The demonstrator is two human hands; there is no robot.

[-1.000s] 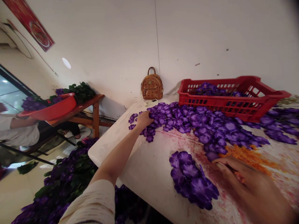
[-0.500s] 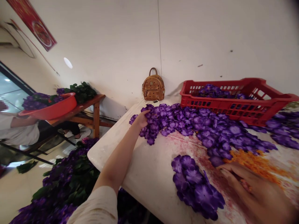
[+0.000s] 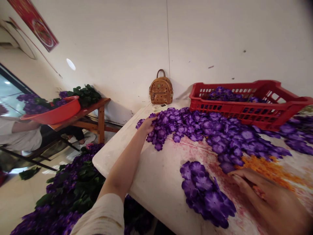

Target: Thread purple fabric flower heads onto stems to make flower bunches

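Note:
My left hand (image 3: pixel 147 125) reaches to the far left end of a heap of purple artificial flower heads (image 3: pixel 195 124). Its fingers are closed at the edge of a purple flower, with the tips partly hidden among the petals. At the lower right, my right hand (image 3: pixel 271 199) is curled, thumb and forefinger together beside the heap. Small orange stamens (image 3: pixel 259 192) show within its fingers. Just left of that hand, a cluster of stacked purple flowers (image 3: pixel 206 194) lies on the white table (image 3: pixel 156 182). Loose orange stamens (image 3: pixel 271 171) are piled behind the right hand.
A red plastic crate (image 3: pixel 244 112) with purple flowers stands behind the heap. Against the wall rests a small brown backpack (image 3: pixel 161 89). Purple flowers with green leaves (image 3: pixel 73 186) fill the floor at left. A person sits beside a red basin (image 3: pixel 58 112) on a wooden table.
My left hand's forefinger has drawn in slightly at the flower heap. The right hand has stayed nearly in place; the view has shifted a little.

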